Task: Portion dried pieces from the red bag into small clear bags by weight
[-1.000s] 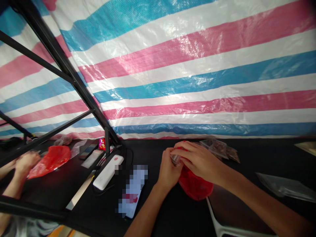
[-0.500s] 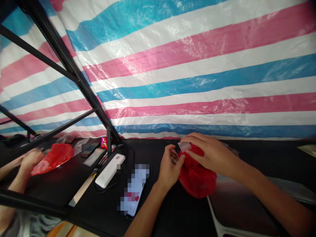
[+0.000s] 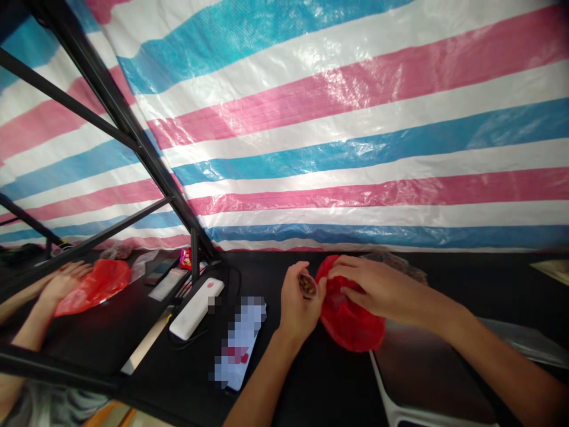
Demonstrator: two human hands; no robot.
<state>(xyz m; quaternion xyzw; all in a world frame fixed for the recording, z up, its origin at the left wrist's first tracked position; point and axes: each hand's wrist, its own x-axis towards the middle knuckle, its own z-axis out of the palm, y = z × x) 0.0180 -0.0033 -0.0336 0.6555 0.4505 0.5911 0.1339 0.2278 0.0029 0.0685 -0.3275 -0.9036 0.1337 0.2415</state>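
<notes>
My left hand [image 3: 297,302] is curled round a small clear packet of brown bits [image 3: 306,286], held upright just left of a red plastic bag [image 3: 347,317] on the black table [image 3: 275,279]. My right hand [image 3: 377,290] lies over the bag's top with its fingers pinching the bag's upper edge. The bag's mouth faces my left hand. A clear packet with brown contents [image 3: 400,267] lies behind my right hand, mostly hidden.
A white power bank [image 3: 195,308] with cables and a phone [image 3: 237,344] lie left of my hands. Another person's hand [image 3: 66,279] rests by a second red bag [image 3: 95,284] far left. A black frame post [image 3: 193,255] stands nearby. A striped tarp [image 3: 355,148] hangs behind.
My right hand dropped from holding a small clear piece above the bag to gripping the bag's edge. My left hand lifted the packet clear, now showing its brown contents. The other person's hand opened flat.
</notes>
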